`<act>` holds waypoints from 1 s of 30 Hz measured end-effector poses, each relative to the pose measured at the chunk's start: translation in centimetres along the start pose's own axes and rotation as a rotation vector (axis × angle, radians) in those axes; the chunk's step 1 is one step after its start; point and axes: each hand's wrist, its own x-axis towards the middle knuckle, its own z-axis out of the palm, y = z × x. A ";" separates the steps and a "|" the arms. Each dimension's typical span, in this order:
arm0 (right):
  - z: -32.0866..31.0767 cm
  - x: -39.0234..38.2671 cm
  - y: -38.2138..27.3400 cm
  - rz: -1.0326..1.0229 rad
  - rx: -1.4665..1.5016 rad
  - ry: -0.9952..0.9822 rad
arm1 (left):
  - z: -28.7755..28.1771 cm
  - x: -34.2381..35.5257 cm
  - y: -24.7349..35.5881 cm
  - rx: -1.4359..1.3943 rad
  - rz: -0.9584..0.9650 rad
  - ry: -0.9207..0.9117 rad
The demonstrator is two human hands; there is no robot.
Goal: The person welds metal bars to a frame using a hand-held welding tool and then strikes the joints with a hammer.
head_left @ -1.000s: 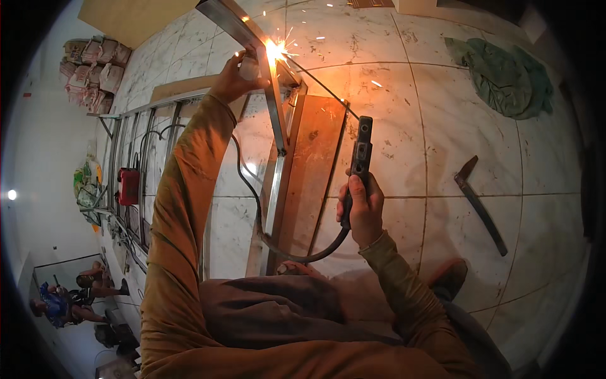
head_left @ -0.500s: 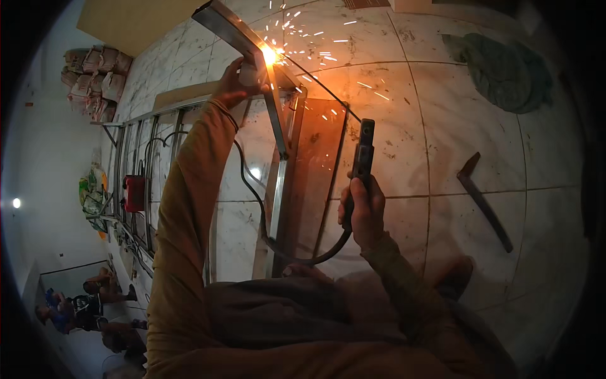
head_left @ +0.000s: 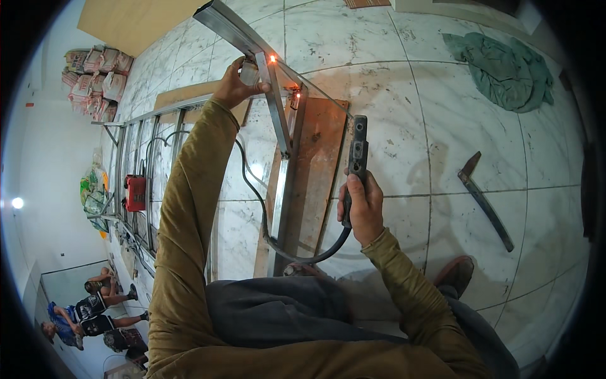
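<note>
My left hand (head_left: 238, 88), fingers closed, grips a short upright steel brace (head_left: 274, 107) where it joins an angled steel bar (head_left: 230, 30). A small pale piece inside that hand is too hidden to make out. The joint shows a glowing red spot (head_left: 273, 59), with a second lower on the frame. In my right hand (head_left: 362, 205) is a black electrode holder (head_left: 358, 136), its thin rod (head_left: 325, 94) reaching up-left toward the joint. The holder's cable (head_left: 303, 258) loops down and left. Below the frame lies a brown board (head_left: 322, 139).
A ladder-like steel frame (head_left: 151, 126) and red machine (head_left: 134, 192) are at left, stacked sacks (head_left: 95, 82) behind. An angled metal tool (head_left: 489, 208) and green cloth (head_left: 499, 72) lie on the tiled floor (head_left: 473, 252) at right. Several people (head_left: 88, 316) are at lower left.
The bright arc and flying sparks have died away, leaving small glowing spots. The scene looks less orange. The electrode holder has tilted slightly, while my left hand stays at the joint.
</note>
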 end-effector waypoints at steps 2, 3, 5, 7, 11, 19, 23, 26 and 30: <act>-0.2 0.2 0.0 0.029 0.007 -0.008 | 0.4 0.1 -1.1 -0.088 -0.082 -0.013; 0.0 0.2 0.1 0.027 0.014 -0.005 | 0.3 0.1 -2.5 -0.150 -0.177 -0.021; 0.2 0.2 0.4 0.032 0.017 0.000 | -0.2 0.1 -3.9 -0.332 -0.204 -0.071; -0.1 0.3 0.4 0.034 -0.002 0.021 | 0.6 0.3 -3.6 -0.328 -0.169 -0.047; 0.0 -0.1 0.1 0.100 0.005 0.074 | 1.1 0.0 -2.7 -0.174 -0.118 0.007; -0.1 -0.6 0.3 0.148 0.092 0.128 | 0.9 -0.1 -2.3 -0.146 -0.104 -0.005; 1.0 -0.3 1.2 0.021 0.037 -0.011 | -3.6 -1.1 -5.1 -0.246 -0.017 -0.114; -0.4 0.1 0.9 0.028 0.007 0.067 | 0.7 0.0 -2.6 -0.547 -0.057 -0.090; -0.3 0.1 0.5 0.026 0.014 0.044 | 0.2 -0.1 -1.3 -0.066 0.031 -0.022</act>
